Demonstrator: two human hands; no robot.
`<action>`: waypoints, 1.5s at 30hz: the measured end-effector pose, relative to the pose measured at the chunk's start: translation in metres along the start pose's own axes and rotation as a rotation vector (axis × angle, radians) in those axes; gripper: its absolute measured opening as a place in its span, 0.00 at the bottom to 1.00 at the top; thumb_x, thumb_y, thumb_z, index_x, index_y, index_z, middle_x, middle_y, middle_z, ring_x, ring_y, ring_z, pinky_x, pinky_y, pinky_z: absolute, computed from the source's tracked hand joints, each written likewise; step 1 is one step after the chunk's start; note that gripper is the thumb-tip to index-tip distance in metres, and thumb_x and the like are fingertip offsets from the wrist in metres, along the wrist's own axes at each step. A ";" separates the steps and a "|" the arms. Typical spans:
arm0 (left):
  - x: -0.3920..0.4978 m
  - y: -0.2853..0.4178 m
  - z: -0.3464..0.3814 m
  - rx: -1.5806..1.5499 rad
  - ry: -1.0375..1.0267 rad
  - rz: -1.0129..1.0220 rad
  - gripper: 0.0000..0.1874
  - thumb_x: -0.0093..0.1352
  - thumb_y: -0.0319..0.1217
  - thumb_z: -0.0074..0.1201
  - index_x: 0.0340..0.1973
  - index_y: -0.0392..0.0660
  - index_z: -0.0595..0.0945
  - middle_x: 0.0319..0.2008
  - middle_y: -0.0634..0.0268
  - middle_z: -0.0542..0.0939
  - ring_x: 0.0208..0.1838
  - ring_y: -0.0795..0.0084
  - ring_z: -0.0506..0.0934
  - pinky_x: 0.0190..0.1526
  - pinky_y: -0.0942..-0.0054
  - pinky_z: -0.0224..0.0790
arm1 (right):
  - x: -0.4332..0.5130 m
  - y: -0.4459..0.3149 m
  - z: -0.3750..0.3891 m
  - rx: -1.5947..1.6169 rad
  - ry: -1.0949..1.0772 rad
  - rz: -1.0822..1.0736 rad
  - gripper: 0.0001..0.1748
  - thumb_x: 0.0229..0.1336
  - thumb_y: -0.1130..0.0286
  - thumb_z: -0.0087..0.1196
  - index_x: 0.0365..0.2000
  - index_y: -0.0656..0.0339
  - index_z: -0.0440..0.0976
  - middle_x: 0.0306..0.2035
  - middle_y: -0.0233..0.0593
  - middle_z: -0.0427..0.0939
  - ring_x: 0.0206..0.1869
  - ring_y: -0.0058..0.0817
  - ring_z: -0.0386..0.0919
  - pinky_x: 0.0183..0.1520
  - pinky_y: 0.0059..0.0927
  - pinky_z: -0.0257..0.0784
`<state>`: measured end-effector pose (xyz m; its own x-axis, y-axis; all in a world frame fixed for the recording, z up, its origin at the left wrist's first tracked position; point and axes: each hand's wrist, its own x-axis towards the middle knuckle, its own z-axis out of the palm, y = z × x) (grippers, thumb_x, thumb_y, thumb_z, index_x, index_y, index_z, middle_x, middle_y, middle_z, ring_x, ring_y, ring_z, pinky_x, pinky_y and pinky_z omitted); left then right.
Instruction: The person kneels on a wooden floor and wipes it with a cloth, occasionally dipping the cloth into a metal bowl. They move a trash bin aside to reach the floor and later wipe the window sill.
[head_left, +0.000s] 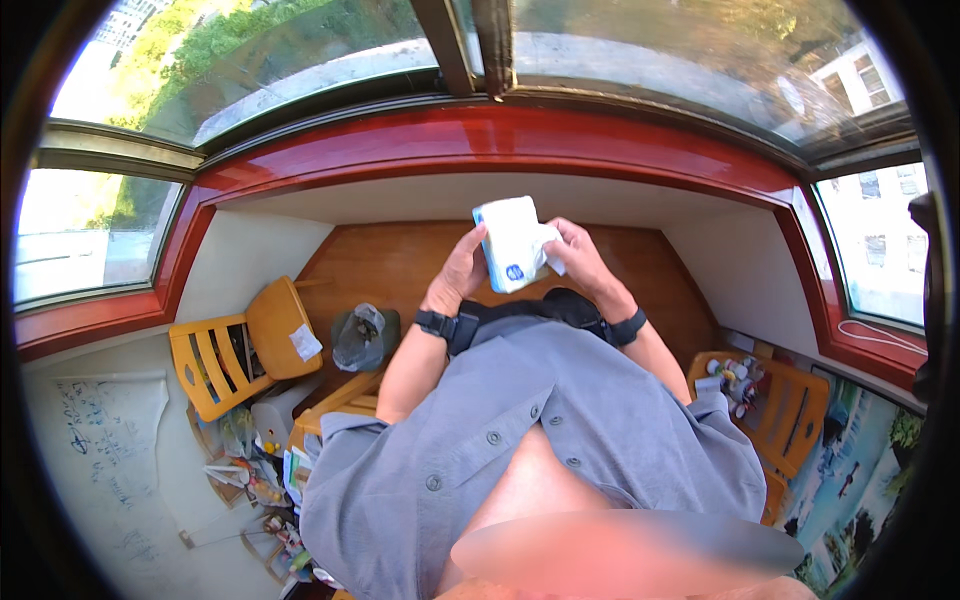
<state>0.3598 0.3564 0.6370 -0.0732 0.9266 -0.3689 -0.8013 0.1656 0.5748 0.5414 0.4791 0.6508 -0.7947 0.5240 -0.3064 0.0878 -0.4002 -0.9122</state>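
A white and blue soft pack of tissues (511, 244) is held up in front of my body, above the wooden floor. Its left edge is gripped by my left hand (466, 264), with the thumb on the near face. On the pack's right side, my right hand (581, 255) pinches a crumpled white tissue (553, 253) between thumb and fingers. The tissue lies against the pack; whether it is still partly inside cannot be told. Both wrists wear black straps.
A wooden chair (281, 330) with a paper on its seat stands at left, beside a bin lined with a plastic bag (358, 337). Another wooden chair (791, 409) at right bears small bottles (731, 371). A red window sill (480, 139) curves across the front below the windows.
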 end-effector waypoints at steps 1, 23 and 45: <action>-0.001 0.005 0.010 0.021 -0.074 -0.042 0.39 0.72 0.57 0.47 0.68 0.41 0.64 0.64 0.55 0.73 0.66 0.58 0.72 0.68 0.56 0.62 | -0.005 -0.008 -0.004 0.103 -0.009 -0.001 0.09 0.59 0.71 0.52 0.39 0.61 0.73 0.31 0.27 0.75 0.32 0.14 0.71 0.34 0.20 0.67; 0.079 0.015 0.060 0.303 -0.132 -0.235 0.35 0.73 0.49 0.54 0.66 0.40 0.64 0.57 0.58 0.76 0.57 0.66 0.77 0.58 0.67 0.72 | -0.031 -0.035 -0.038 0.383 0.853 -0.298 0.13 0.68 0.71 0.54 0.49 0.67 0.75 0.39 0.30 0.80 0.42 0.17 0.77 0.47 0.23 0.73; 0.155 -0.083 0.198 0.065 0.094 -0.062 0.38 0.72 0.53 0.53 0.67 0.40 0.65 0.60 0.56 0.76 0.58 0.64 0.77 0.57 0.64 0.74 | -0.056 -0.061 -0.259 0.081 0.479 -0.150 0.15 0.67 0.68 0.57 0.49 0.66 0.76 0.35 0.25 0.79 0.35 0.12 0.73 0.36 0.18 0.70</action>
<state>0.5330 0.5535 0.6769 -0.0824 0.8788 -0.4701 -0.7660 0.2459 0.5940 0.7360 0.6693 0.6531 -0.4284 0.8587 -0.2812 -0.0677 -0.3409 -0.9377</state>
